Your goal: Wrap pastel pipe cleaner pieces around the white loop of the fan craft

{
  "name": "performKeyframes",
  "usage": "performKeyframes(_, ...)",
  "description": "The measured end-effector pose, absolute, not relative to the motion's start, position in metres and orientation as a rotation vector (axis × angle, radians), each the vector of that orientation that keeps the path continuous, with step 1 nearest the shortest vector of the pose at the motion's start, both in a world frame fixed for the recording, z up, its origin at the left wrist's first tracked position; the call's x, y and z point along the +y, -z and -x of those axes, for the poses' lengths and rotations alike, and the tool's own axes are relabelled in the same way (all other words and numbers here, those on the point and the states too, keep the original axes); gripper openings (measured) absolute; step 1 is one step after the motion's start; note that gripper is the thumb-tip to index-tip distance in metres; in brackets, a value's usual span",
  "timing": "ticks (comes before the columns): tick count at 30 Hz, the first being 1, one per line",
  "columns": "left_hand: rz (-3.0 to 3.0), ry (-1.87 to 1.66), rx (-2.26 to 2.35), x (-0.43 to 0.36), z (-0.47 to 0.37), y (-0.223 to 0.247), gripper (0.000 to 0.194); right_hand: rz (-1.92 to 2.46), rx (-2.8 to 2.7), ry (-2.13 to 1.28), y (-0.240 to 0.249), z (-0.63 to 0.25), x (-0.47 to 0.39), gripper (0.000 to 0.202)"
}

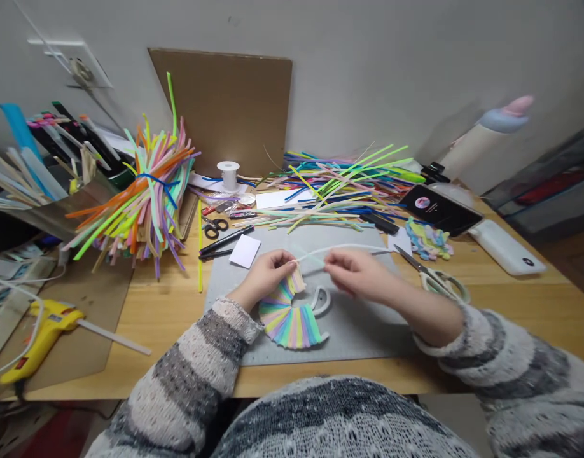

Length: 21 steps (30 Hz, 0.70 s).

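My left hand (273, 270) is closed on the upper end of a curved fan of pastel striped pipe cleaners (294, 324), coloured yellow, pink, blue, green and purple. A white pipe cleaner (354, 247) runs from near my left fingertips to the right, passing behind my right hand. My right hand (352, 272) is pinched at the end of a pale, blurred pipe cleaner (308, 254). A white curled end (322, 300) sticks out beside the fan's right side. Beneath both hands lies a grey cutting mat (368, 331).
Scissors (439, 280) lie right of the mat, near a phone (439, 210) and a white power bank (509, 248). Loose pipe cleaners (340, 184) are heaped behind. At left are a tied bundle (149, 191) and a yellow glue gun (44, 331). A white spool (228, 176) stands at the back.
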State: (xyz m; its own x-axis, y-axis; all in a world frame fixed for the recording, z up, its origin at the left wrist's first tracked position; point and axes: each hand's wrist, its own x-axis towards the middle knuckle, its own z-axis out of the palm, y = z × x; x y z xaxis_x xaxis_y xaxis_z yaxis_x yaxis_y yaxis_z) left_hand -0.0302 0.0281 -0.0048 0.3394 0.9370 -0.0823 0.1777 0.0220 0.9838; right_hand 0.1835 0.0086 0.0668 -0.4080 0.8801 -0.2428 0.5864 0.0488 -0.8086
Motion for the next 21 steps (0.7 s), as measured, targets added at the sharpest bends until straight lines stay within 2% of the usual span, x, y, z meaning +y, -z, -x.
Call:
performKeyframes(1,-1.411,-0.837,1.081,0.029,0.03,0.005,0.023,1.486,-1.911,-1.486,-0.054,-0.179,0.002,0.015)
performKeyframes(3,-1.351,-0.866,1.067,0.029,0.029,0.006,0.024,1.486,-1.773,-1.656,-0.036,-0.172,-0.004,0.011)
performKeyframes(7,-1.3,-0.893,1.053,0.029,0.029,0.005,0.026,1.509,-1.695,-1.731,-0.024,-0.167,-0.004,0.009)
performKeyframes(14,-1.379,-0.838,1.106,0.028,0.031,0.001,0.025,1.465,-2.036,-1.602,-0.038,-0.165,0.0,0.012)
performKeyframes(21,-1.296,-0.941,1.177,0.021,0.024,-0.003,0.024,1.289,-1.929,-1.377,-0.031,-0.145,0.014,0.015)
